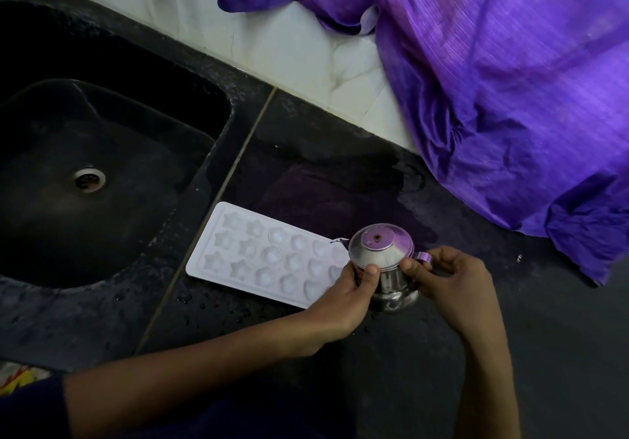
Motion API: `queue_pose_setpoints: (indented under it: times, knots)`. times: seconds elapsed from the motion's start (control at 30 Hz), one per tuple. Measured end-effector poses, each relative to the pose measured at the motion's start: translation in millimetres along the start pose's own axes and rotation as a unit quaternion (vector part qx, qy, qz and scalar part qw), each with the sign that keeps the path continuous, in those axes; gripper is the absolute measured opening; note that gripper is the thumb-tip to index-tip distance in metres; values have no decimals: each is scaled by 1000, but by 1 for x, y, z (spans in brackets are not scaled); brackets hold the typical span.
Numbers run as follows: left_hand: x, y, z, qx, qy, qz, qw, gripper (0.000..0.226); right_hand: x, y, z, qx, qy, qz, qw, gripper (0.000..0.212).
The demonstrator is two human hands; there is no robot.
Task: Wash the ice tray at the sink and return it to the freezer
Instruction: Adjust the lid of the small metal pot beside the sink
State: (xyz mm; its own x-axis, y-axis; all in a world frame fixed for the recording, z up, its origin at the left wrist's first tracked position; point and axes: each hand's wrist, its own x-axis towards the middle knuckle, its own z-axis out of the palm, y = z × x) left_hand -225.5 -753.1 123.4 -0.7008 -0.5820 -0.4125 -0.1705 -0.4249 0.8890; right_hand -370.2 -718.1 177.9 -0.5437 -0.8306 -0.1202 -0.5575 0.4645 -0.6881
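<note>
The ice tray [269, 254], white and moulded with star, round and heart-shaped cells, was seen lying flat on the dark countertop [340, 173], close beside the sink's right rim and near the counter's front edge. Its cells faced up; whether water lay in them could not be told. Droplets were scattered over the counter around it.

A small steel jug [384, 261] with a lid and a spout was held just over the tray's right end. The left hand [343, 299] was wrapped round the jug's body, its thumb pressed against the side, while the right hand [452, 285] was closed on the handle, which was pinched between thumb and fingers. The spout was pointed towards the tray.

The sink [218, 152], black and apparently dry apart from a faint sheen, was seen with nothing in it and its drain [89, 179] open. A purple cloth [493, 81] was draped over the counter's far right corner and down the pale wall [289, 43] behind.

The step in hand was judged to be either a rinse of the tray or a refill from the jug, with the washing itself probably near its end. The next move would call for the jug to be tipped gently so that the stream met the cells and not the counter. A filled tray would then have to be lifted level, with both hands under its long edges, since so shallow a tray was likely to spill at any tilt on the way to the freezer, which was not in view.
</note>
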Motion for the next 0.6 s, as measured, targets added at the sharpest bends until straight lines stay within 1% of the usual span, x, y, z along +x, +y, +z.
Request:
queue_pose_setpoints:
  times: [0.13, 0.27, 0.37, 0.6]
  knots:
    - [3, -3, 0, 3, -1, -16, 1000, 58, 0, 0, 0, -2, -2, 3, 1000, 21]
    - [4, -3, 1, 2, -1, -22, 1000, 58, 1, 0, -1, -10, -4, 4, 1000, 27]
    - [4, -3, 2, 4, -4, -20, 1000, 57, 1, 2, 0, -15, 2, 2, 1000, 22]
    - [3, -3, 1, 5, 0, -21, 1000, 56, 0, 5, -1, -5, 0, 2, 1000, 20]
